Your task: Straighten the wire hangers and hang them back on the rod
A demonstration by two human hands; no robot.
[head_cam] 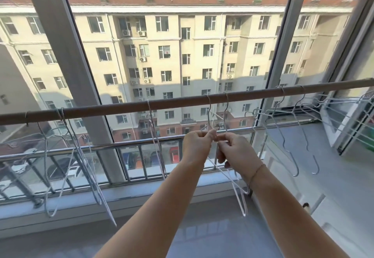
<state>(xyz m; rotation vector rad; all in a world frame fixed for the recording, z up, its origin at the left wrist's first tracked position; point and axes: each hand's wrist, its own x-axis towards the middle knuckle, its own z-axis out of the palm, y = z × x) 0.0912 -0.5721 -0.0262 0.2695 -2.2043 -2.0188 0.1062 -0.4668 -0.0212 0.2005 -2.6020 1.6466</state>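
finding one, nearest: both my forearms reach forward and the hands meet just below the rod. my left hand (199,142) has its fingers curled tight, thumb and forefinger pinching the wire at the neck of a white hanger (228,176). my right hand (235,150) sits knuckle to knuckle with it, fingers likewise curled and pinching the same wire just beside. neither hand shows any slack. the hanger's body trails down and to the right below my right wrist, narrow and folded on itself – not yet straight, by my judgement. its hook looks to be over the rod (121,107), though i cannot tell for certain which of the two hooks above my hands belongs to it.

risks, as judged: bending at one pinched spot may kink or snap the thin wire rather than ease it. a slipped grip could let the sprung end whip toward my fingers. a hard downward pull could drag the hook along or off the rod.

further out: bent hangers hang on the rod at the left (81,166) and the right (287,136) – crowded at the left, so a swinging frame could tangle there. beyond them stands a steel railing (101,148), then the window pane (182,55), which a flicked wire might strike.
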